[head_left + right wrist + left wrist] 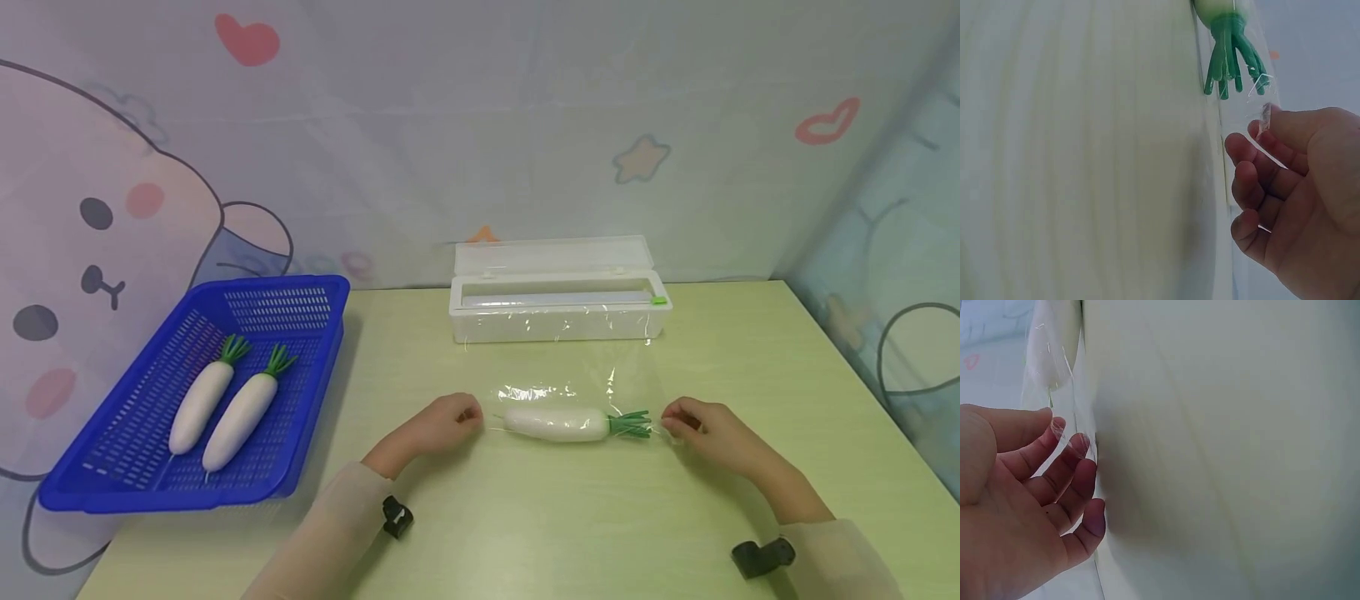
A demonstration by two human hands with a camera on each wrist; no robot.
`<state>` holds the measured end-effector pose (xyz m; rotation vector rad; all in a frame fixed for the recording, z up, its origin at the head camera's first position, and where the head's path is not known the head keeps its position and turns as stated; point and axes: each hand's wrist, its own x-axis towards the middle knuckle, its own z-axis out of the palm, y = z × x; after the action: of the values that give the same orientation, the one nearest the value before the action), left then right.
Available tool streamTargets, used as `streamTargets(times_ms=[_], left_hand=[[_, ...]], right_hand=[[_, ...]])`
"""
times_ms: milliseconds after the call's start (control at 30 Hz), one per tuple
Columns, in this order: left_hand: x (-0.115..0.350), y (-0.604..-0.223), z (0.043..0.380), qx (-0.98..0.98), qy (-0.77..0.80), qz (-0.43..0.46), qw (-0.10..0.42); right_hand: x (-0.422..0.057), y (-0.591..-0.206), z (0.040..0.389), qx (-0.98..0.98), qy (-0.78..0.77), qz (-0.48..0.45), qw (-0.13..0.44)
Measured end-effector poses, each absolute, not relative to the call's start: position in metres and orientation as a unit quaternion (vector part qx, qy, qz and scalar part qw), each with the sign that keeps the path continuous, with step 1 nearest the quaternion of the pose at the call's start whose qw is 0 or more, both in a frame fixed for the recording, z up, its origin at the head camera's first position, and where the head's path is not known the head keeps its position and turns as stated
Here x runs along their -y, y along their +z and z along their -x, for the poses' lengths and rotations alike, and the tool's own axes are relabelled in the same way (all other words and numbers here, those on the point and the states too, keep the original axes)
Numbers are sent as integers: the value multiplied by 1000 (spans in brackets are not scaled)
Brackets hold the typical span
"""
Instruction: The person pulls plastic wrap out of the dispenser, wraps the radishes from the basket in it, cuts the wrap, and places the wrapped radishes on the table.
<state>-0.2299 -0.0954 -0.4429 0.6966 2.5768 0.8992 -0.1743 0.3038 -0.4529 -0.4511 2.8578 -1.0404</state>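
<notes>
A white radish [557, 424] with green stalks lies crosswise on the table under clear plastic wrap [536, 392]. The sheet runs back to a white wrap dispenser box [555, 325], whose lid stands raised. Off the radish's thin root end, my left hand [450, 421] pinches a corner of the film between thumb and forefinger, its other fingers loosely bent in the left wrist view. Past the green stalks [1229, 59], my right hand [708, 429] pinches the opposite corner, where the film [1265, 119] bunches at the thumb tip.
At the left stands a blue plastic basket [311, 400] with two more white radishes [202, 406] lying in it. Behind the pale wooden table [525, 533] hangs a cartoon-printed cloth [420, 150]. A bit of bright green [658, 301] sits on the dispenser's right end.
</notes>
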Motion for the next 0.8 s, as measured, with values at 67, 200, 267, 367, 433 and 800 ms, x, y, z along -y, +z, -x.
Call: streamTargets(times_ms=[67,200,267,367,433,800], left_hand=[[97,-443,230,-903,318,-240,162],[99,-445,233,-902,327,-231,164],[101,-446,233,-900,332,-228,166],[103,-447,233,-897,339,-227,167],[103,-446,233,-896,344,-224,168],[106,-442,232,-898,362,-207,140]], right_hand=[[-306,-454,174,-928,-342,143,38],[-309,-455,174,-928,-344,139,42],[-311,-456,174,-927,-345,139,42],[-313,-456,173,-926,-350,136,42],[-313,-456,173,-926,-350,133,41],[-313,-448,169,-939,-329,98,-26]])
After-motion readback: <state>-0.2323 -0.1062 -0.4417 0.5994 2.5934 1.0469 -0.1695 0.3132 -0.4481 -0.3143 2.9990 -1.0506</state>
